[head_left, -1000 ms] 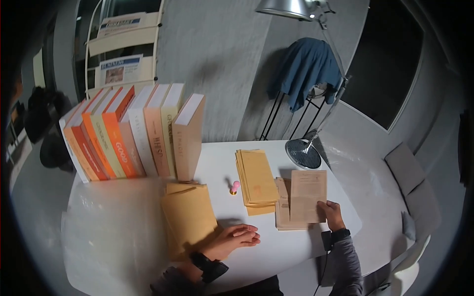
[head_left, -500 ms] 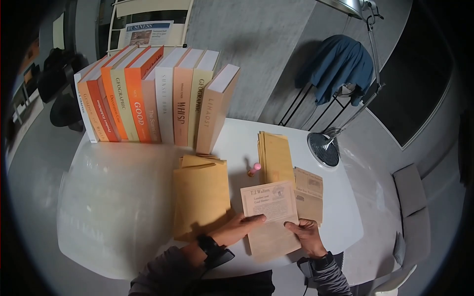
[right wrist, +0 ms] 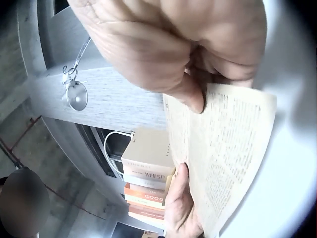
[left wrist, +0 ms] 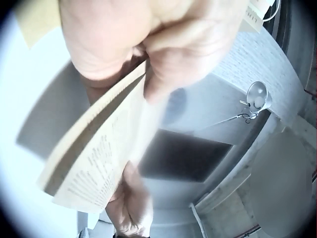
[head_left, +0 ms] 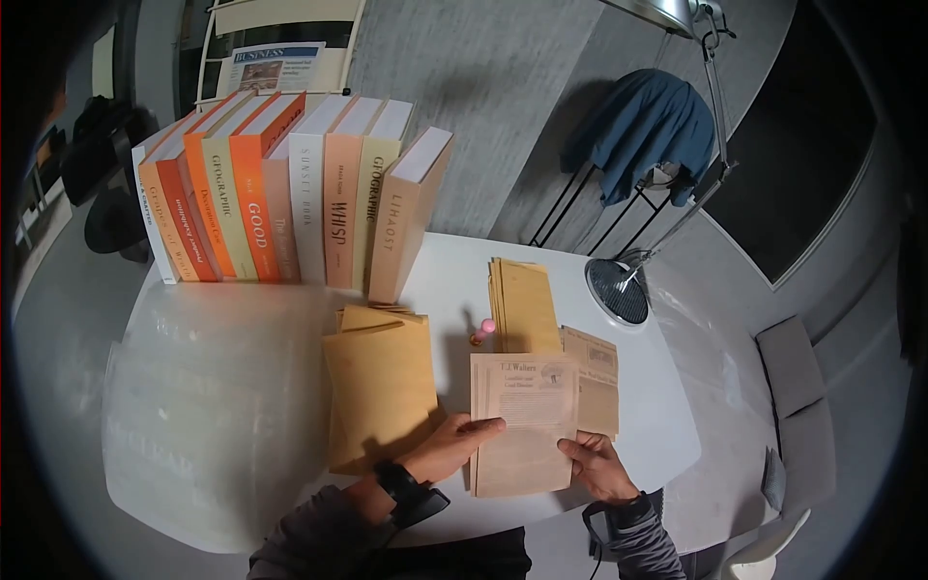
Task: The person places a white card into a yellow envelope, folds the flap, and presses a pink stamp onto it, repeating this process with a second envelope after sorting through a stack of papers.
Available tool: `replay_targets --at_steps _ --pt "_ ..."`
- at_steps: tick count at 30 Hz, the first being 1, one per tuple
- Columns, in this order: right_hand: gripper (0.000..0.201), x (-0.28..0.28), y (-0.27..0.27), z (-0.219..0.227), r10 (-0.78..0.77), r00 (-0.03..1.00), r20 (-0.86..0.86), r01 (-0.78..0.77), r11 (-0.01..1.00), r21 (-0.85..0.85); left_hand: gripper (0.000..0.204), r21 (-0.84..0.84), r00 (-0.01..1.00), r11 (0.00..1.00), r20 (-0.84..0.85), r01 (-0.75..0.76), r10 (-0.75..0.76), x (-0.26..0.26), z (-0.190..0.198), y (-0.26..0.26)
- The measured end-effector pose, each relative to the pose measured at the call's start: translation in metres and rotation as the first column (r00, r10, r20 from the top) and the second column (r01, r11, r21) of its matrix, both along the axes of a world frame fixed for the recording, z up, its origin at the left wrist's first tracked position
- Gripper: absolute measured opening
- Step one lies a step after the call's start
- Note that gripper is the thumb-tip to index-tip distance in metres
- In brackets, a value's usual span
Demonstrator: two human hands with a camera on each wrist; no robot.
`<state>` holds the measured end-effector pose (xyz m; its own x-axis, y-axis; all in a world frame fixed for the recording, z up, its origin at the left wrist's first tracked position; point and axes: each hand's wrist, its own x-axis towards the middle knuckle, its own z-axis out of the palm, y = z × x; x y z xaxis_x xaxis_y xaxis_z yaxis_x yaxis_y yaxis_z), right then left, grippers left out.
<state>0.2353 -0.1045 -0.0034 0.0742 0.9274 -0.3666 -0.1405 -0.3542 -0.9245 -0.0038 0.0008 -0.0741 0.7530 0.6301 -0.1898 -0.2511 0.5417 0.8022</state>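
Observation:
A printed brownish sheet, folded with layers showing at its left edge point(head_left: 527, 416), is held above the table between both hands. My left hand point(head_left: 449, 447) pinches its left side, thumb on top and fingers underneath. On the lower right side, my right hand point(head_left: 597, 466) grips it with the thumb over the front. In the left wrist view the paper point(left wrist: 94, 163) stands tilted with a gap between its layers. Small print covers the paper point(right wrist: 230, 144) in the right wrist view. Another printed sheet point(head_left: 597, 387) lies on the table behind the right hand.
Yellow-brown envelopes point(head_left: 382, 387) lie left of the hands, and a second envelope stack point(head_left: 524, 304) lies behind the paper. A pink-handled stamp point(head_left: 486, 328) stands between them. A book row point(head_left: 290, 213) is at the back left, a lamp base point(head_left: 619, 292) at the back right. Clear plastic point(head_left: 208, 416) covers the left side.
Over the last second the right hand has brought the paper left from beside the envelope stack, and the left hand has taken hold of it. Since half a second ago it has straightened, its layers showing.

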Motion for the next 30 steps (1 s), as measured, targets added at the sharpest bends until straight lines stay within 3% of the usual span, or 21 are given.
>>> replay_targets --at_steps 2,7,10,13,17,20,21,24,25,28,30 --pt "0.032 0.002 0.0 0.002 0.031 0.997 0.068 -0.029 0.999 -0.033 0.045 -0.021 1.0 1.0 0.014 0.003 -0.002 -0.001 0.004 0.0" --pt "0.019 -0.004 0.005 0.004 -0.066 0.987 0.148 0.053 0.995 0.09 0.047 0.05 0.998 0.998 -0.054 0.041 -0.038 -0.008 0.021 -0.002" --pt "0.015 -0.008 0.008 0.01 -0.078 0.979 0.188 0.057 0.991 0.118 0.052 0.077 0.999 0.997 -0.043 0.007 -0.003 -0.003 0.01 -0.002" --pt "0.016 0.0 0.009 0.006 -0.088 0.966 0.245 0.063 0.992 0.107 0.055 -0.097 1.0 0.995 0.001 -0.005 0.005 -0.003 0.015 -0.001" --pt "0.02 0.005 0.008 0.002 -0.127 0.959 0.252 0.107 0.99 0.094 0.054 -0.129 0.999 0.992 0.044 -0.009 0.015 -0.001 0.008 0.0" --pt "0.023 -0.004 0.007 0.0 -0.092 0.934 0.344 0.076 0.995 0.06 0.049 -0.07 1.0 0.997 0.02 0.006 -0.005 -0.003 0.016 -0.001" --pt "0.025 -0.001 0.009 -0.005 -0.028 0.908 0.418 -0.008 0.996 0.085 0.048 -0.03 1.0 1.0 0.009 0.002 -0.002 -0.002 0.008 -0.002" --pt "0.026 -0.009 0.013 0.023 -0.069 0.921 0.384 0.05 0.997 0.059 0.045 -0.035 0.999 0.999 0.014 -0.03 0.031 -0.001 0.003 0.0" --pt "0.025 0.005 0.016 0.017 -0.17 0.903 0.394 0.13 0.984 0.125 0.044 -0.06 0.998 0.997 0.021 -0.049 0.051 -0.001 0.003 0.001" --pt "0.039 0.065 0.038 -0.006 -0.357 0.548 0.757 0.091 0.925 0.37 0.043 -0.067 0.999 0.997 0.028 -0.045 0.047 0.0 0.003 0.001" --pt "0.056 0.104 0.047 -0.033 -0.399 0.358 0.844 0.191 0.916 0.352 0.043 -0.065 0.999 0.997 0.016 -0.042 0.043 0.001 0.003 0.001"
